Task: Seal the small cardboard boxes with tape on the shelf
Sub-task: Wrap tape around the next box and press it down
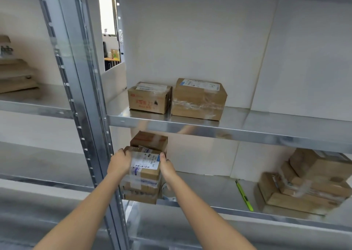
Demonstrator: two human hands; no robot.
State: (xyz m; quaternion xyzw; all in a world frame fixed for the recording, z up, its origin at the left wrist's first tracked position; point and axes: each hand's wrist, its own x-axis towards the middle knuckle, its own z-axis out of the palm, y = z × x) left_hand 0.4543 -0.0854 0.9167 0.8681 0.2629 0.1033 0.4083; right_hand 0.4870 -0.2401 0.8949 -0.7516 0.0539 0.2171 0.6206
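Taped box (144, 164), white label, both hands' grip.

metal shelf (238, 130) — two taped boxes (150, 98) above, box stacks (304, 188) and green cutter (244, 195) below.

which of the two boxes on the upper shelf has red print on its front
The left box, the smaller one nearer the shelf post. The larger box beside it has a plain front wrapped with clear tape.

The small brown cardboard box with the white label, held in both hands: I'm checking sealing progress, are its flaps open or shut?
Shut: the small brown cardboard box has flat top flaps, with clear tape over its label and front.
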